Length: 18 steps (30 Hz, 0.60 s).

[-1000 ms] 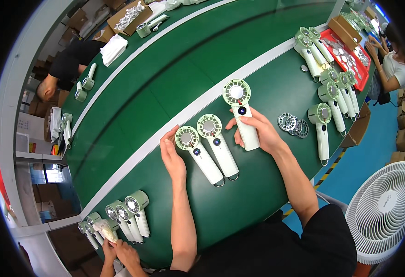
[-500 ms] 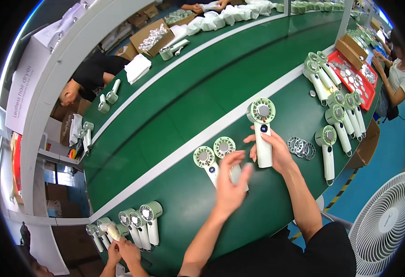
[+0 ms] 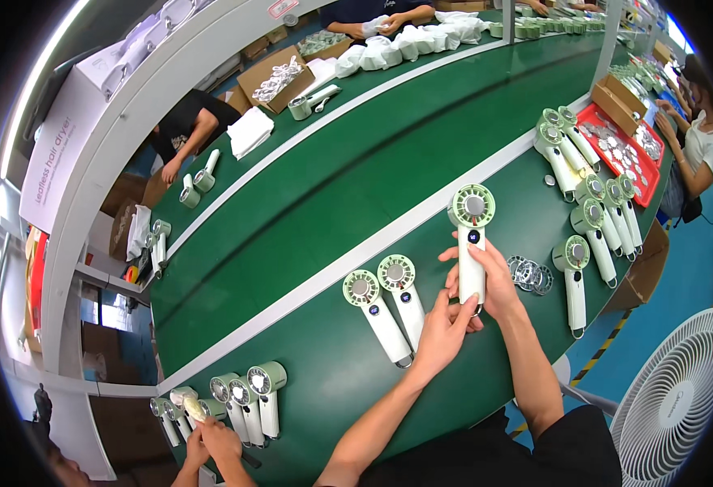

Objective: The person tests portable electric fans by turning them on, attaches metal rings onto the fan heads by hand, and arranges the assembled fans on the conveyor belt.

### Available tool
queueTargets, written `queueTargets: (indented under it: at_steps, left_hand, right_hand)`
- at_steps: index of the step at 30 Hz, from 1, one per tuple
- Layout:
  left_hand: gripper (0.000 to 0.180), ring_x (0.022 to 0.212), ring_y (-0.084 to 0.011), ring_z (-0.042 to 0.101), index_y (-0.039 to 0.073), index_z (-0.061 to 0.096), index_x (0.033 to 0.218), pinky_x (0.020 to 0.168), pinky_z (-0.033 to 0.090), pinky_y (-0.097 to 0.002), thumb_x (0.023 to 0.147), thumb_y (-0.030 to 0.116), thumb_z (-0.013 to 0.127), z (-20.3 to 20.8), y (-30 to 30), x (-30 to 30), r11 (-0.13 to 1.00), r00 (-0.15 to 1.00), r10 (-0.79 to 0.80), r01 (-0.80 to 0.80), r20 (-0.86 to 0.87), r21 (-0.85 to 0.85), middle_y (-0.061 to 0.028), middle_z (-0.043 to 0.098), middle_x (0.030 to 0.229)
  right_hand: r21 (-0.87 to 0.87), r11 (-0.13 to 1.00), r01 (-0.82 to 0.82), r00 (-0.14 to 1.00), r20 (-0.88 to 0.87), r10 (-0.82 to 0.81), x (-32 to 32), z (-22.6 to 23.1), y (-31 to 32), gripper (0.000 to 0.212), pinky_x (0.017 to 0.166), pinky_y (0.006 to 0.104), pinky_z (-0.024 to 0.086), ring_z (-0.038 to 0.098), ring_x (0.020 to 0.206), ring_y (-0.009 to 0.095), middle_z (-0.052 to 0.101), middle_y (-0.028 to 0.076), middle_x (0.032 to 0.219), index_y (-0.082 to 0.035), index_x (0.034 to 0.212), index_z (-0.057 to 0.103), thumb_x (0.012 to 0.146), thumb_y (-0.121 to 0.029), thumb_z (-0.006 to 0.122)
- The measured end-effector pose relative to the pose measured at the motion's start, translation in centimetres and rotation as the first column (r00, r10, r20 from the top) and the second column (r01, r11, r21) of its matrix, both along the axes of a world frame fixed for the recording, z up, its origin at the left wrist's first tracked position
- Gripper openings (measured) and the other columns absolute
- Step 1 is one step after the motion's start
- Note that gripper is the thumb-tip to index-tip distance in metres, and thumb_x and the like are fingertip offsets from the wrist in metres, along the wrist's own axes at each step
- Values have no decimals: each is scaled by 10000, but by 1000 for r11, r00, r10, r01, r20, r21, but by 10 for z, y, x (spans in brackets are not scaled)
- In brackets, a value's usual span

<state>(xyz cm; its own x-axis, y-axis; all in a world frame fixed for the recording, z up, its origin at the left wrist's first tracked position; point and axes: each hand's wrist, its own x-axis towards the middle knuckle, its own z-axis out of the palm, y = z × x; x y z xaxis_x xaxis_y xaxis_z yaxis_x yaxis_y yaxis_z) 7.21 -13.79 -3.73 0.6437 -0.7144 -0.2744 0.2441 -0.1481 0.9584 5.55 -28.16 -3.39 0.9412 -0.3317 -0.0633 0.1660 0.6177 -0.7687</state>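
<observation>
A handheld fan [image 3: 471, 268] with a white handle and pale green round head stands nearly upright above the green table. My right hand [image 3: 499, 280] wraps round its handle from the right, thumb near the small dark display. Around the handle's lower end close the fingers of my left hand [image 3: 444, 333], beside a metal loop. Just left of my hands lie a handheld fan [image 3: 387, 334] and a second one [image 3: 408, 312], side by side. Several clear rings [image 3: 530, 274] are right of my right hand, partly overlapping. Farther right lies a single handheld fan [image 3: 575, 296].
Several handheld fans [image 3: 600, 213] and a red tray [image 3: 655, 188] of round silver pieces occupy the right. A white rail [image 3: 308, 294] crosses the table. At lower left, a co-worker's hands [image 3: 214, 442] work beside more fans [image 3: 267, 406]. A large white fan [image 3: 675, 402] stands right.
My left hand has moved right and down from above the two lying fans and closed on the held fan's lower handle. At the far side, a co-worker's arm now reaches toward fans there.
</observation>
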Motion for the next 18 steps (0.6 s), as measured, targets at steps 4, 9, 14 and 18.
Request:
queueTargets:
  at_steps: [4, 9, 14, 18]
  left_hand:
    - [334, 787, -134, 647, -5, 457, 1256, 706, 520, -270, 1041, 230, 557, 8, 9, 1, 1000, 997, -27, 28, 73, -14, -104, 685, 877]
    - [274, 784, -125, 643, 6, 522, 1213, 715, 514, -268, 1036, 211, 561, 24, 24, 11, 998, 988, 49, -41, 144, -53, -85, 682, 868]
    - [238, 796, -126, 648, 1, 560, 1181, 737, 529, -279, 1033, 188, 561, 33, 35, 16, 986, 972, 135, -113, 191, -119, -76, 690, 885]
    - [217, 795, -134, 651, -14, 576, 1165, 752, 537, -282, 1023, 150, 575, 31, 37, 28, 968, 945, 214, -172, 246, -181, -81, 692, 878]
  right_hand:
    - [-25, 995, 101, 995, -15, -101, -4, 4, -11, 482, 477, 320, 541, 621, 538, 212, 666, 176, 1011, 31, 1371, 408, 1039, -319, 406]
    - [-40, 986, 161, 987, -3, -161, -6, -1, -13, 492, 407, 304, 492, 563, 454, 175, 596, 105, 777, 31, 1352, 412, 1048, -353, 373]
    - [-25, 999, 44, 999, -31, -44, -6, 2, 4, 478, 398, 317, 489, 548, 433, 197, 550, 101, 706, 49, 1335, 432, 1028, -316, 402]
    - [-12, 998, 55, 998, -41, -55, -3, -4, -3, 486, 409, 326, 498, 565, 455, 203, 556, 110, 738, 51, 1353, 414, 1025, -307, 404]
